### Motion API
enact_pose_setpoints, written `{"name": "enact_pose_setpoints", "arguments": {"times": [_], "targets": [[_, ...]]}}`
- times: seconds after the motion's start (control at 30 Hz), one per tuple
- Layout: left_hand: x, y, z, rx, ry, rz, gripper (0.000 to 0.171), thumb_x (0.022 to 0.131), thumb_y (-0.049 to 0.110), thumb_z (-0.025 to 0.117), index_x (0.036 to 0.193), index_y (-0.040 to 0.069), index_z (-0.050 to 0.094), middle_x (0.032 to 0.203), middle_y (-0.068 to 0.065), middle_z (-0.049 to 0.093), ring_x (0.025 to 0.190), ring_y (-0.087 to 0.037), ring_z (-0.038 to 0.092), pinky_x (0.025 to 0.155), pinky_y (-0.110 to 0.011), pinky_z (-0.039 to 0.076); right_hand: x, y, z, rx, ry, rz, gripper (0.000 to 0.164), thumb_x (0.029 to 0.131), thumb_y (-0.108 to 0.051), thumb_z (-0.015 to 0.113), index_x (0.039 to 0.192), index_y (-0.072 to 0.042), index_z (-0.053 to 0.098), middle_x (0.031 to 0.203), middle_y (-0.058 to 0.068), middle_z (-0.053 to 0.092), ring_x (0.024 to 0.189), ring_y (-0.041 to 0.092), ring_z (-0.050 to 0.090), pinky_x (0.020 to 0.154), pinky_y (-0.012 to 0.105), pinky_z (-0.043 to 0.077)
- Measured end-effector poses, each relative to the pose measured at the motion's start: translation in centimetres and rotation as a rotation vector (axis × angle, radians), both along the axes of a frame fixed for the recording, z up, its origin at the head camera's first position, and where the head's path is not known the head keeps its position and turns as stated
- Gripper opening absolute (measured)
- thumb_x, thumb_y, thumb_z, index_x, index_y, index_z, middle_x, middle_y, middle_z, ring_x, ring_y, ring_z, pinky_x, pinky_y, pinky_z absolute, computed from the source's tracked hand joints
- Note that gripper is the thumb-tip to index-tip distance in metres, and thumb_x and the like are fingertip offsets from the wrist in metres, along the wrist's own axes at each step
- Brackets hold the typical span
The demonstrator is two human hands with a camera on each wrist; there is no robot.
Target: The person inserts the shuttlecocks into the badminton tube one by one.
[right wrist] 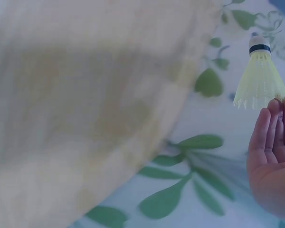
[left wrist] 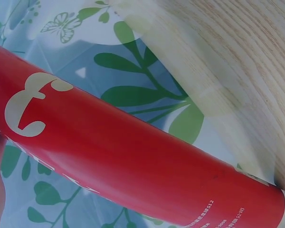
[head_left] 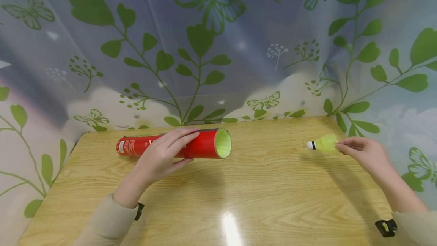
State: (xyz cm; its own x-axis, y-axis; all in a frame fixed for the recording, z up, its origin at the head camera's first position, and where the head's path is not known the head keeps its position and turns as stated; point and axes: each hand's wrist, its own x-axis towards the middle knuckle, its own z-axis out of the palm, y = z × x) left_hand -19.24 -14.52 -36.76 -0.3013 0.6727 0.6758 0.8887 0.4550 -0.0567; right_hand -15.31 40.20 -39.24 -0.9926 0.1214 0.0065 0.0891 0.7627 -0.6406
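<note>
My left hand grips a red shuttlecock tube around its middle, fingers over the top and thumb below. The tube lies sideways, its uncapped end facing right with a yellow-green inside showing; in the left wrist view its red side fills much of the picture. Off to the right, my right hand pinches a yellow shuttlecock by the edge of its skirt. The white cork with a dark band points left, toward the tube's mouth. In the right wrist view the shuttlecock stands cork up above the fingertips.
Both hands work over a wooden table with a bright light reflection near its front. Behind it hangs a curtain printed with green leaves and butterflies, reaching down to the table's back edge. Dark straps show at both wrists.
</note>
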Motion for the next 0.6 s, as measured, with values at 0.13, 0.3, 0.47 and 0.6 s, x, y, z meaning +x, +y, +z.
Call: {"name": "enact_pose_setpoints", "arguments": {"times": [0.13, 0.3, 0.47, 0.6], "targets": [[0.1, 0.0, 0.0, 0.004, -0.004, 0.004, 0.075, 0.065, 0.015, 0.084, 0.133, 0.008, 0.053, 0.131, -0.007, 0.056, 0.118, -0.022, 0.054, 0.095, -0.039, 0.050, -0.5, -1.7, 1.3, 0.004, 0.020, 0.018, 0.047, 0.088, -0.049, 0.058, 0.114, -0.011, 0.065, 0.093, -0.022, 0.065, 0.077, -0.017, 0.050, 0.074, 0.031, 0.049], [0.2, 0.1, 0.0, 0.006, -0.028, 0.010, 0.073, 0.066, 0.014, 0.083, 0.133, 0.009, 0.053, 0.131, -0.006, 0.056, 0.119, -0.021, 0.054, 0.095, -0.039, 0.049, -0.9, -4.0, 2.8, 0.003, 0.061, 0.057, 0.042, 0.087, -0.048, 0.060, 0.110, -0.013, 0.067, 0.098, -0.009, 0.069, 0.078, -0.016, 0.053, 0.073, 0.030, 0.052], [0.3, 0.2, 0.1, 0.009, -0.040, 0.008, 0.073, 0.066, 0.013, 0.083, 0.133, 0.009, 0.053, 0.131, -0.005, 0.056, 0.119, -0.022, 0.054, 0.096, -0.039, 0.049, -1.0, -6.2, 4.3, -0.042, 0.092, 0.108, 0.038, 0.088, -0.045, 0.061, 0.109, -0.014, 0.068, 0.099, -0.011, 0.067, 0.084, -0.009, 0.057, 0.071, 0.016, 0.049], [0.3, 0.3, 0.1, 0.010, -0.043, 0.006, 0.073, 0.066, 0.013, 0.083, 0.133, 0.009, 0.053, 0.131, -0.005, 0.056, 0.119, -0.021, 0.053, 0.097, -0.038, 0.048, -0.9, -8.1, 5.2, -0.062, 0.119, 0.152, 0.034, 0.088, -0.043, 0.061, 0.109, -0.017, 0.068, 0.106, -0.006, 0.064, 0.089, -0.002, 0.057, 0.073, 0.017, 0.047]]}}
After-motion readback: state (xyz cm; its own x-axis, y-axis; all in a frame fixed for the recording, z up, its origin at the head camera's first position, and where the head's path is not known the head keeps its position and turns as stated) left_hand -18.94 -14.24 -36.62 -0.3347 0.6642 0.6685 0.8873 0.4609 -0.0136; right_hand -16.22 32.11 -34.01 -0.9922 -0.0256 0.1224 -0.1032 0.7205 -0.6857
